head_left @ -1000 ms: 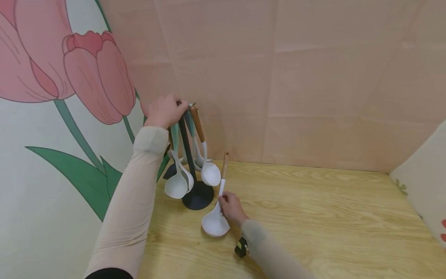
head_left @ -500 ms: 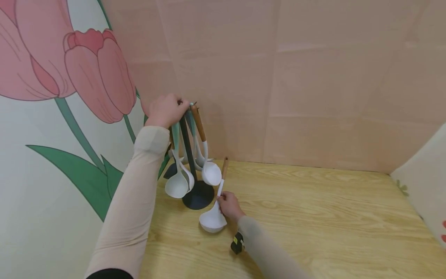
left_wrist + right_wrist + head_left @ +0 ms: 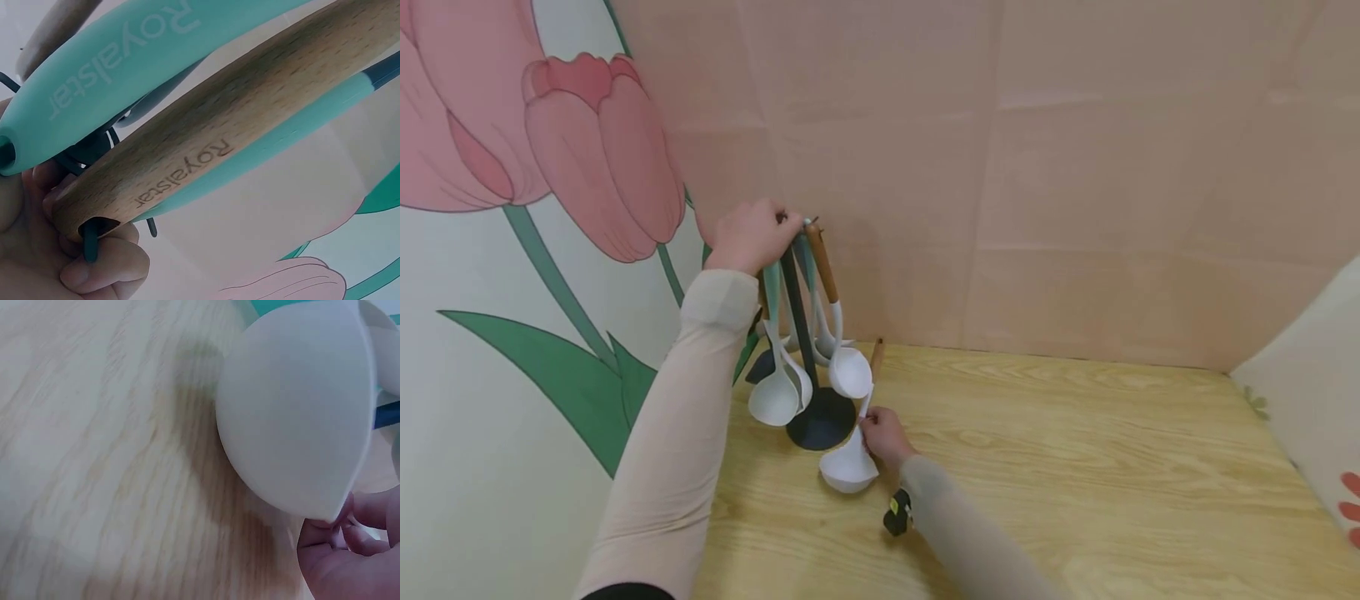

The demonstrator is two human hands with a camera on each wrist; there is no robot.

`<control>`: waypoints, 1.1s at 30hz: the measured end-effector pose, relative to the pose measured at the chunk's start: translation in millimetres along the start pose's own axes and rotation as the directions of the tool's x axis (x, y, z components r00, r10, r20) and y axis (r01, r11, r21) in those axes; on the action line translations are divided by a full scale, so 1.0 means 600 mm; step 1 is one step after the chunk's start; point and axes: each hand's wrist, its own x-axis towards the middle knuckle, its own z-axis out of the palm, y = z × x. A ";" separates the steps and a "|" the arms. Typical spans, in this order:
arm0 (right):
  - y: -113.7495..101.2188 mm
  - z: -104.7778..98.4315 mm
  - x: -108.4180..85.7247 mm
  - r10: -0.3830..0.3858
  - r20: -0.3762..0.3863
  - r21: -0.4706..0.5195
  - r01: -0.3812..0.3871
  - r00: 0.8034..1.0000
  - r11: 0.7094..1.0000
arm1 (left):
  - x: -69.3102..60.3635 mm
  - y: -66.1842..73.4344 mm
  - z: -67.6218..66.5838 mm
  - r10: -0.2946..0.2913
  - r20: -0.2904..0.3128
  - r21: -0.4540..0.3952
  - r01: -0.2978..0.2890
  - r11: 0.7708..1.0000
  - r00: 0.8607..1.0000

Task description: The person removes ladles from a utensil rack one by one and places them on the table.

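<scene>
White wood-handled ladle (image 3: 847, 468); black stand (image 3: 822, 425), hung utensils (image 3: 850, 373).
Ladle slanted beside stand, bowl lowest, in right hand (image 3: 886, 436); left hand (image 3: 748, 237) grips stand top.

Wore a pale beige, creased left sleeve (image 3: 662, 433) with a broad, paler cuff (image 3: 721, 300). Had a greyer beige right sleeve (image 3: 970, 525), with a small, boxy black device (image 3: 896, 520) bearing a yellow mark (image 3: 893, 505) beside it. Showed a curved black edge (image 3: 628, 592) low on the left sleeve.

Top of the black stand (image 3: 822, 422) mostly behind the left hand (image 3: 749, 237) in the head view
</scene>
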 end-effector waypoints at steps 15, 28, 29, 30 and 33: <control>0.002 0.010 0.013 -0.012 -0.040 -0.176 0.005 0.999 0.984 | -0.005 -0.001 -0.004 -0.008 -0.016 0.028 0.009 1.000 1.000; 0.014 0.003 0.020 -0.021 -0.034 -0.081 0.018 0.999 0.997 | 0.001 0.000 0.001 0.009 -0.012 0.034 -0.008 0.999 1.000; 0.014 0.003 0.018 -0.020 -0.032 -0.060 0.018 0.999 0.998 | 0.001 -0.001 0.002 0.010 -0.011 0.032 -0.010 0.999 1.000; 0.015 0.002 0.017 -0.024 -0.029 -0.042 0.022 0.999 0.999 | 0.001 -0.002 0.002 0.012 -0.009 0.030 -0.011 0.999 1.000; 0.013 -0.002 0.012 -0.044 -0.025 -0.033 0.043 0.999 0.999 | 0.002 -0.003 0.003 0.012 0.002 0.031 -0.012 0.999 1.000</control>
